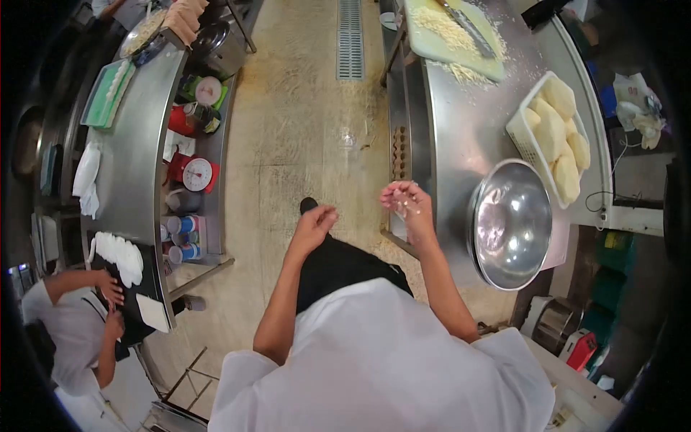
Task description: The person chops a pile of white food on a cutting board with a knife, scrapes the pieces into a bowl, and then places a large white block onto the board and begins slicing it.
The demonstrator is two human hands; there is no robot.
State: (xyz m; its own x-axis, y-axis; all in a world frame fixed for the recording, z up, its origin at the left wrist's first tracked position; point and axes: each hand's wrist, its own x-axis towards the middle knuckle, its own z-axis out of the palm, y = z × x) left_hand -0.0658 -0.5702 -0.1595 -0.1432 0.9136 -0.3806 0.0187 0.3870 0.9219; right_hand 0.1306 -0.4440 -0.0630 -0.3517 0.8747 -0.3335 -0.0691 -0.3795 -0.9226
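Note:
My left hand [314, 223] is raised above the floor, fingers loosely curled, and I see nothing in it. To its right, my right hand [409, 207] is lifted beside the steel table's edge, fingers bent and partly spread, with small pale bits stuck to it. Nearest to that hand are stacked steel mixing bowls [512, 223], their shiny inside bare. Behind them a white plastic basket [520, 133] holds several large peeled potatoes [553, 137]. Farther up, a knife [471, 30] lies on a pale cutting board [426, 45] among chopped pale pieces [445, 27].
A floor aisle [302, 129] with a drain grate [350, 39] runs ahead between two steel tables. On the left table are a green tray [108, 93] and white cloths [88, 173]; a red scale [196, 174] sits on its shelf. A co-worker [75, 324] stands at lower left.

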